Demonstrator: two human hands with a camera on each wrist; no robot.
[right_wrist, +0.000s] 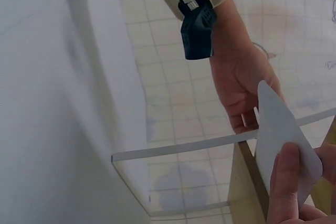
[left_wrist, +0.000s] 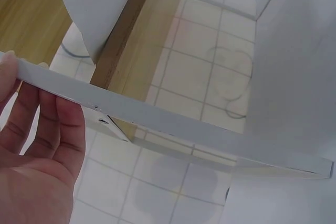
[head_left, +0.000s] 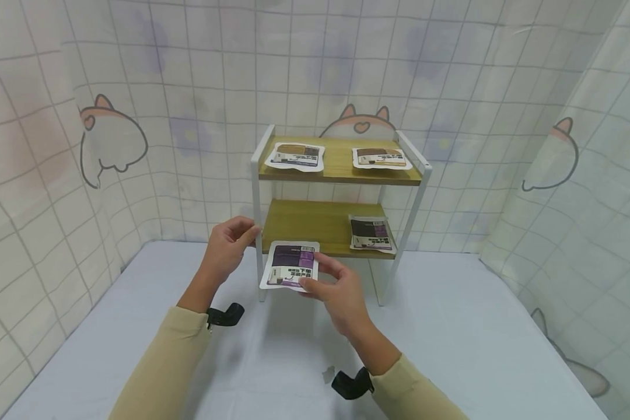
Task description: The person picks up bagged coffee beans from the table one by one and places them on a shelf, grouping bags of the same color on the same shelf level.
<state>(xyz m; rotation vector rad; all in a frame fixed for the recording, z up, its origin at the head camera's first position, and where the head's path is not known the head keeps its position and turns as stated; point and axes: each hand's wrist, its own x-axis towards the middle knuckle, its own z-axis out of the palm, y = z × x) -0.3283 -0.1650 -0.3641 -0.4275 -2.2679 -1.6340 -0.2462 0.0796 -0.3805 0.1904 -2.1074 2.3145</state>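
Note:
A small two-tier shelf rack (head_left: 315,221) with wooden boards and white metal side frames stands on the table. My left hand (head_left: 226,248) holds its left front post (left_wrist: 157,111), thumb on one side and fingers on the other. Between thumb and fingers, my right hand (head_left: 343,294) pinches the right edge of a flat white packet (head_left: 289,259) with a purple-and-black label. That packet is tilted in front of the lower board's left part, its plain white back (right_wrist: 278,129) showing in the right wrist view. I cannot tell whether it touches the board.
Another purple-labelled packet (head_left: 371,234) lies at the lower board's right end. On the upper board rest two packets with brown-and-white labels, a left packet (head_left: 296,156) and a right packet (head_left: 382,157). Grid-patterned cloth (head_left: 199,175) encloses the white table (head_left: 441,326).

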